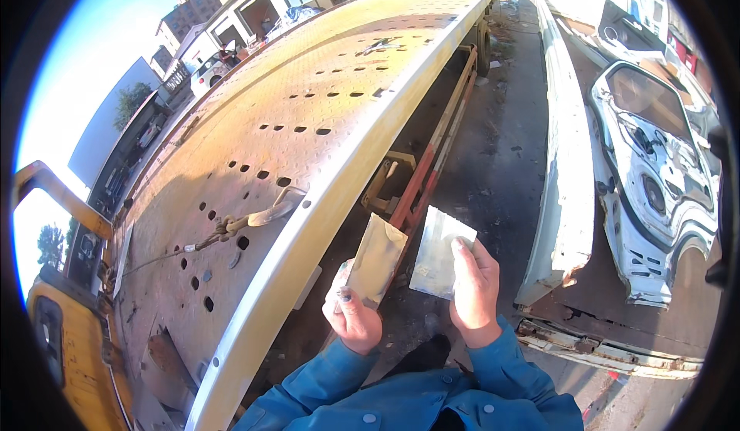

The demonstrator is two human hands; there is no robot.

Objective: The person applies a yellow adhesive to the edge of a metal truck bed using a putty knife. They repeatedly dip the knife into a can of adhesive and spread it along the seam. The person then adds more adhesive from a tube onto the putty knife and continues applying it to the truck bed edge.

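Note:
My left hand (354,317) is closed on the lower part of a flat, tan rectangular plate (376,255), with the thumb bent across its near edge. In my right hand (473,296) is a flat, whitish-grey plate (438,255) with dull smears on its face, gripped along its right side, thumb on top. The two plates are held up side by side, apart from each other, in front of my body. Both look like hand spreaders, but I cannot make out their exact kind. Blue sleeves cover my forearms.
To the left runs a yellow perforated truck bed (316,153) with a pale side rail (331,184); a hook with rope (247,221) lies on it. A red-and-white bar (435,161) runs beneath. At right, a white-sided truck bed (566,169) carries a white car door (647,169).

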